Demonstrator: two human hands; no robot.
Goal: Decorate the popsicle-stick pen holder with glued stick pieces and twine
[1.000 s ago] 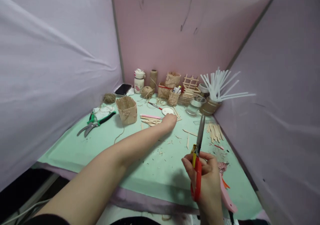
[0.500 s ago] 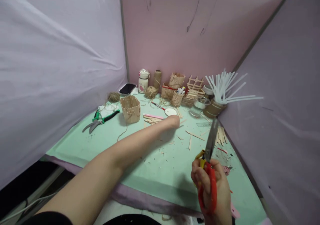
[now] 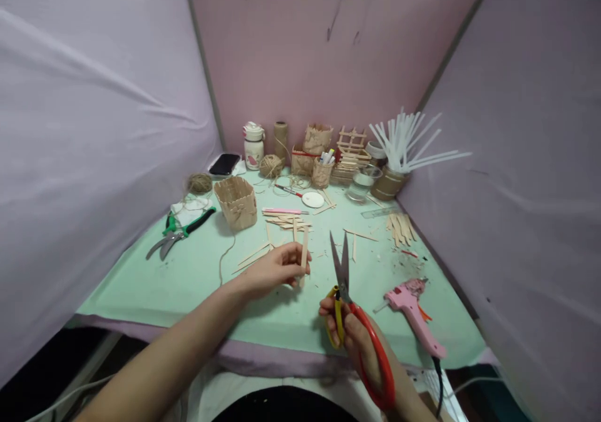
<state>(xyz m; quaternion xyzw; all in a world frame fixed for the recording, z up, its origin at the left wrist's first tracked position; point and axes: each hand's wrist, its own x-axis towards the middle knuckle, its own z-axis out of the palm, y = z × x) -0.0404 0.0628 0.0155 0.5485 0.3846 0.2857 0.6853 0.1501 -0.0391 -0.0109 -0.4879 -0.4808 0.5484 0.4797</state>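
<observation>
My left hand pinches a flat wooden craft stick, held nearly upright above the table. In my right hand is a pair of scissors with red and yellow handles, its blades parted and pointing away from me. The blade tips are to the right of the stick and apart from it. Beyond my left hand lies a pile of wooden sticks with a pink pen-like stick behind it. A basket of wooden sticks stands to the left.
Green-handled pruning shears lie at left. A pink glue gun rests at right, near curved wooden pieces. Along the back stand a bottle, twine ball, water bowl and a pot of white glue sticks.
My left hand has drawn back toward me from the stick pile, now showing a craft stick. The scissors have moved left and their blades have spread. The glue gun has come into fuller view.
</observation>
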